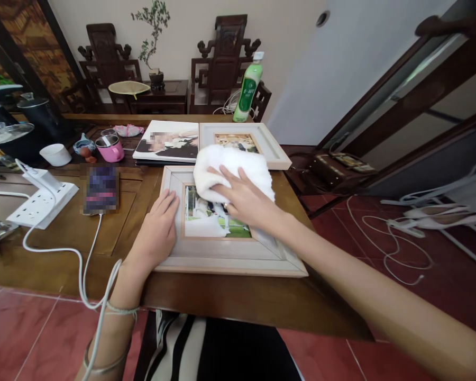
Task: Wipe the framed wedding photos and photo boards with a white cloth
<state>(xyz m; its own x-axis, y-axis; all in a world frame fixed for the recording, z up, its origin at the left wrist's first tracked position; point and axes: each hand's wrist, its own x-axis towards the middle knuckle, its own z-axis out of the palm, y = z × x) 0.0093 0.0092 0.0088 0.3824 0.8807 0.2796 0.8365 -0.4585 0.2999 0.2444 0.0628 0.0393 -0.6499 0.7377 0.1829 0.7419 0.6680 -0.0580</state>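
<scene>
A pale wooden picture frame [222, 256] with a photo in it lies flat near the front edge of the wooden table [115, 233]. My left hand [157, 233] rests flat on the frame's left border, fingers stretched out. My right hand [244, 198] presses a white cloth [232, 166] onto the upper right part of the photo glass, fingers lying flat on the cloth. A second framed photo [262, 145] and a large unframed print [168, 140] lie just behind.
A white power strip [43, 203] with a cable trailing off the table's front edge, a phone [100, 189], a pink mug [110, 148] and a white bowl [55, 154] sit at the left. A green bottle [247, 92] stands at the back. Cables lie on the red floor at right.
</scene>
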